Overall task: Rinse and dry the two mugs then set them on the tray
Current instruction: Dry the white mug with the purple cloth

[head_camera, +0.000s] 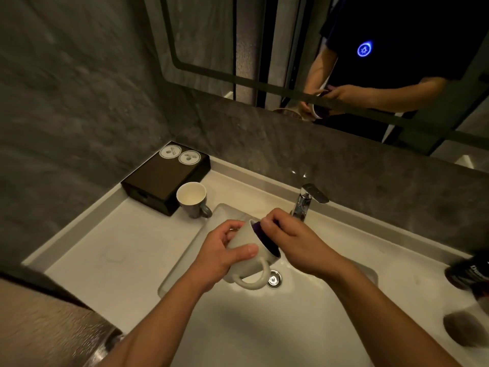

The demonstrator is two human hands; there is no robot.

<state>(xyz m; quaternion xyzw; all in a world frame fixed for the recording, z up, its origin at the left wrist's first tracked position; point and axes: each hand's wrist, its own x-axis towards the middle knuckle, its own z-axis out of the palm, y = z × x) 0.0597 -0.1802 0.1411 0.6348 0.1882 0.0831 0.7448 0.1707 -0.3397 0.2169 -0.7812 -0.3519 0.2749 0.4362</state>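
Over the sink basin, the left hand grips 1 white mug tipped sideways, the right hand curling fingers over its rim, while the grey mug stands upright toward the back-left corner of the counter.

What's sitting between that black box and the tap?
In the head view, a grey mug stands upright there, right beside the black box. From the mug to the tap the white counter is bare.

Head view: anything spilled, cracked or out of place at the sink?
Nothing stands out. The white mug is tilted only because the left hand grips it over the sink; the grey mug stands upright, intact.
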